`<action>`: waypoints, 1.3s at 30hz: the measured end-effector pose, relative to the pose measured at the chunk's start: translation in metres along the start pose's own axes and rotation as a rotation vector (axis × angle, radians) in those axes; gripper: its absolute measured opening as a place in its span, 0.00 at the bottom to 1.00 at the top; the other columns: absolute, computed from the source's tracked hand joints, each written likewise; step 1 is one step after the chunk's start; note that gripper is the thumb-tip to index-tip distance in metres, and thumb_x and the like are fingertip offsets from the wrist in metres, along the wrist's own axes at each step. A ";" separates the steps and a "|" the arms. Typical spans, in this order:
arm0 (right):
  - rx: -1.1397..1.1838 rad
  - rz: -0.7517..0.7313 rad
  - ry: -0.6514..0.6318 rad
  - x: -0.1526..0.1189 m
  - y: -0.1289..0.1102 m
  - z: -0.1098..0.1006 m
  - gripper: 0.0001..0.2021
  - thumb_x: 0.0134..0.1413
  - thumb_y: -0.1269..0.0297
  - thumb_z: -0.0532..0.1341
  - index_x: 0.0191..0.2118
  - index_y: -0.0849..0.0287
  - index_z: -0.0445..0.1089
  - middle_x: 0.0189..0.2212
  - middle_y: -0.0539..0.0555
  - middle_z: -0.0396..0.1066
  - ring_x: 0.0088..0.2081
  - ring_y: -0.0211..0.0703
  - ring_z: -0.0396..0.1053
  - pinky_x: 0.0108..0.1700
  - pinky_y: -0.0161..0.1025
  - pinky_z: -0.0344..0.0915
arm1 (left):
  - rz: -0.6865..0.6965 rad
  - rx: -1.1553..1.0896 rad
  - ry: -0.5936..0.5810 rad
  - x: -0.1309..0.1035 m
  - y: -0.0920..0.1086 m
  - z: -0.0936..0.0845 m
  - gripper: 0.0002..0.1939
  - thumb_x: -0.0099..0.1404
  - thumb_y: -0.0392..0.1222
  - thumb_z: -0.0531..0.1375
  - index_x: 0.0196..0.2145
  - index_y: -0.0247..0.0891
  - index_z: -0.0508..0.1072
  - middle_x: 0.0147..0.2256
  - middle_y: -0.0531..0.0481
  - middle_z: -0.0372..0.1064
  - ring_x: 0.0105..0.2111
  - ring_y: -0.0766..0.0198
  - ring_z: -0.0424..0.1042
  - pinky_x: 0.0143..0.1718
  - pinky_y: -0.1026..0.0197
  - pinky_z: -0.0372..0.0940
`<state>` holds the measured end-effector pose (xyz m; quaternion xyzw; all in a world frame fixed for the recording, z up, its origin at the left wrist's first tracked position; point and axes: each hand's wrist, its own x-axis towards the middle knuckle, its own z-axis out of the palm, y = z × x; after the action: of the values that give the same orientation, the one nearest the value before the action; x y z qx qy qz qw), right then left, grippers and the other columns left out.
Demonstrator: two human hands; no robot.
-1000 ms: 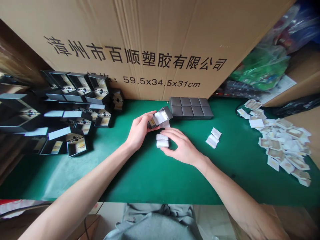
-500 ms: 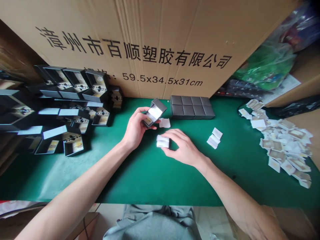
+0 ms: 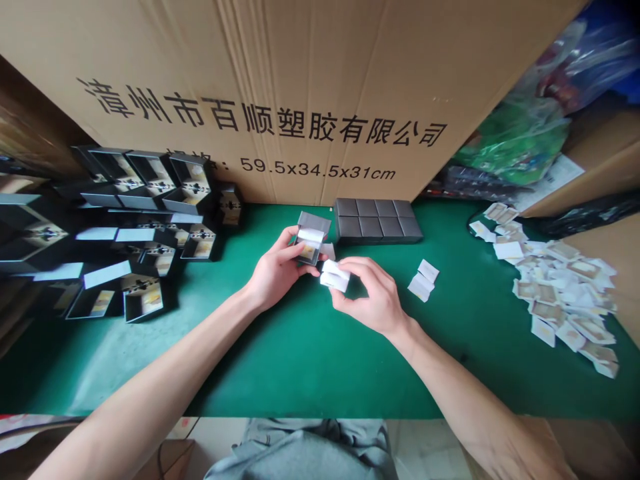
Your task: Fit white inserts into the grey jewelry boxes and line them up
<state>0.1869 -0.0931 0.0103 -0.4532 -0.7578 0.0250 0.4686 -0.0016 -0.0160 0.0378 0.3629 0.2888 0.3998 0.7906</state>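
In the middle of the head view, my left hand is closed round a small dark box with its lid raised. White lining and a yellowish patch show inside it. My right hand pinches a small white insert between thumb and fingers, just to the right of and below the box. Behind the insert, a white piece is partly hidden by my hands. Another folded white piece lies on the green table to the right of my right hand.
Closed dark boxes form a tight block behind my hands. Open dark boxes are stacked at the left. A heap of white inserts spreads over the right side. A large cardboard carton stands along the back.
My right hand has raised the white insert from the table and brought it closer to the box. In my left hand, the dark box has turned more toward me.
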 end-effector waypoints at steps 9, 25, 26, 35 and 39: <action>-0.014 0.016 0.055 0.001 -0.001 -0.002 0.17 0.52 0.70 0.66 0.48 0.53 0.69 0.43 0.58 0.76 0.44 0.50 0.77 0.46 0.48 0.77 | -0.055 0.072 0.031 -0.001 -0.002 0.009 0.15 0.68 0.52 0.58 0.43 0.37 0.71 0.48 0.39 0.75 0.46 0.50 0.74 0.30 0.59 0.72; -0.038 0.311 0.128 0.003 0.002 -0.001 0.10 0.56 0.65 0.65 0.45 0.54 0.70 0.40 0.54 0.77 0.37 0.45 0.74 0.39 0.43 0.74 | -0.228 -0.027 -0.010 -0.002 -0.012 0.007 0.21 0.70 0.45 0.60 0.59 0.45 0.67 0.53 0.45 0.72 0.47 0.59 0.76 0.50 0.53 0.74; -0.034 0.284 0.126 0.003 0.002 -0.001 0.11 0.56 0.65 0.65 0.45 0.54 0.70 0.41 0.54 0.77 0.38 0.45 0.75 0.40 0.43 0.75 | -0.217 -0.024 -0.017 -0.002 -0.012 0.007 0.21 0.70 0.45 0.60 0.60 0.46 0.66 0.54 0.45 0.72 0.48 0.59 0.76 0.52 0.53 0.73; -0.084 0.145 0.106 0.000 -0.002 0.003 0.13 0.56 0.69 0.65 0.48 0.53 0.70 0.44 0.57 0.77 0.45 0.50 0.77 0.47 0.47 0.77 | -0.163 0.085 -0.122 -0.004 -0.019 0.001 0.24 0.68 0.48 0.63 0.61 0.55 0.67 0.61 0.49 0.66 0.57 0.55 0.70 0.56 0.52 0.71; -0.097 0.154 0.051 -0.003 -0.002 0.002 0.13 0.58 0.68 0.64 0.49 0.53 0.70 0.46 0.56 0.77 0.37 0.44 0.78 0.40 0.42 0.78 | -0.158 0.132 -0.128 -0.005 -0.019 0.003 0.25 0.68 0.47 0.63 0.61 0.56 0.67 0.64 0.50 0.62 0.60 0.54 0.67 0.56 0.53 0.71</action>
<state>0.1845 -0.0955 0.0077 -0.5327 -0.7089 0.0128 0.4620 0.0056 -0.0293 0.0254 0.4150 0.2913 0.2925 0.8107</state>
